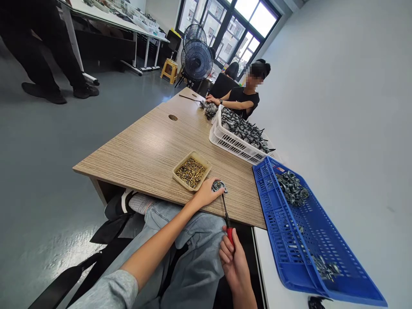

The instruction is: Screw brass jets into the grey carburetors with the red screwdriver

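My left hand rests at the table's near edge, its fingers pinching a small round grey metal part. My right hand, lower down below the edge, grips the red handle of a screwdriver. The thin black shaft rises to the round part, and its tip meets that part's side. Just left of my left hand, a shallow beige tray holds many loose brass screws. The wood-grain table carries all of this, and the underside of the round part is hidden.
A white plastic basket piled with dark metal parts stands on the table's far side. A blue perforated crate lies at my right, holding similar parts. A seated co-worker handles parts farther along. A standing person's legs show at the far left.
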`<state>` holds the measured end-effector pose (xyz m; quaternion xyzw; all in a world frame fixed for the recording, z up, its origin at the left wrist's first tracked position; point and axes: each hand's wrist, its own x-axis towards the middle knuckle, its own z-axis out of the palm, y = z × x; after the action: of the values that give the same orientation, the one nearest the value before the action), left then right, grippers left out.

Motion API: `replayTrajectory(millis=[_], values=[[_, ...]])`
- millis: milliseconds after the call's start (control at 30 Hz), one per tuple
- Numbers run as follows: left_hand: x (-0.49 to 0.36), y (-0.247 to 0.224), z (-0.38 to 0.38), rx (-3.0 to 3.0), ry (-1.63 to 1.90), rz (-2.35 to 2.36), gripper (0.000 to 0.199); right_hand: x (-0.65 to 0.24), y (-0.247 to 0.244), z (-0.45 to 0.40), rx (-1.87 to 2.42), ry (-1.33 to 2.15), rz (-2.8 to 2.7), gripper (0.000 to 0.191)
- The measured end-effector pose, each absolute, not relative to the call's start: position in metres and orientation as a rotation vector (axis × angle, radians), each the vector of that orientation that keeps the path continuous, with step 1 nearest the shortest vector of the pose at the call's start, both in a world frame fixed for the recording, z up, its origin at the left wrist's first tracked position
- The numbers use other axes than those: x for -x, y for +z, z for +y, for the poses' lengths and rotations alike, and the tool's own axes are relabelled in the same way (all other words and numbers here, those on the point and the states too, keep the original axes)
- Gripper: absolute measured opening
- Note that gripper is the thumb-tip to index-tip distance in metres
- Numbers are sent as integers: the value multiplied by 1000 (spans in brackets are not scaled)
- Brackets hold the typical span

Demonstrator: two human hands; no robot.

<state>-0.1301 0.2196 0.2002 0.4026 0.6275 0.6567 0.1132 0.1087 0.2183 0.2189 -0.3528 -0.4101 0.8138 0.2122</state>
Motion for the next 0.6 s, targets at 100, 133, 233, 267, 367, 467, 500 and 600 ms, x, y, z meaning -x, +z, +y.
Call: replayTrajectory(millis=[100,133,233,267,367,467,500,600], values=[[130,201,219,-1191,1919,1853,34,-109,217,219,911,2393,-990,43],[131,201,219,-1195,1915,1856,34,-109,217,218,890,2433,-937,40],[131,202,218,-1190,1904,1858,34,-110,218,218,835,2543,-764,29],[131,203,217,-1186,1903,1858,35,-110,219,217,822,2569,-705,26],[131,203,217,-1185,1900,1858,35,-112,223,218,805,2599,-574,14],[131,202,218,-1197,1889,1864,36,-113,226,219,796,2608,-541,8],[131,201,219,-1196,1885,1867,36,-114,227,219,789,2611,-545,7],[131,201,219,-1182,1882,1872,37,-114,229,220,770,2611,-572,7]])
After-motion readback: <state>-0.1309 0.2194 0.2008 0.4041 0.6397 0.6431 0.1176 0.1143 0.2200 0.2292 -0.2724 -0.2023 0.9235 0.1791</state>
